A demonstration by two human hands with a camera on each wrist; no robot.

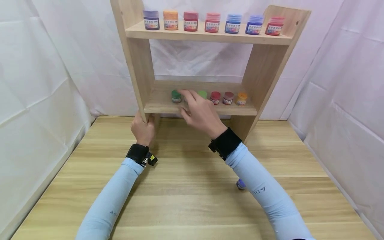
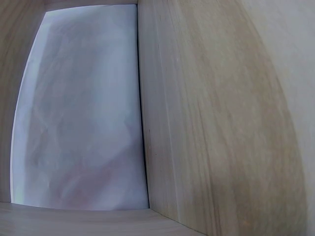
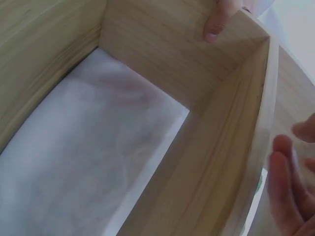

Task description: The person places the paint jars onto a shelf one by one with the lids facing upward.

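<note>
My left hand (image 1: 143, 129) grips the lower left side panel of a wooden shelf unit (image 1: 136, 73). In the right wrist view its thumb (image 3: 214, 29) lies against the panel's inner face. My right hand (image 1: 200, 111) reaches over the lower board (image 1: 162, 107), its fingers loosely extended beside a dark green-lidded paint jar (image 1: 176, 96). Another jar behind those fingers is mostly hidden. To the hand's right stand a light green-lidded jar (image 1: 202, 94), a red one (image 1: 215, 97), a brownish-red one (image 1: 228, 98) and an orange one (image 1: 241, 99).
Several paint jars line the top board, from a dark purple one (image 1: 151, 20) to a red one (image 1: 274, 26). A blue-purple jar (image 1: 241, 184) is on the wooden table (image 1: 180, 200), partly hidden by the right sleeve. White cloth (image 1: 39, 66) surrounds the table.
</note>
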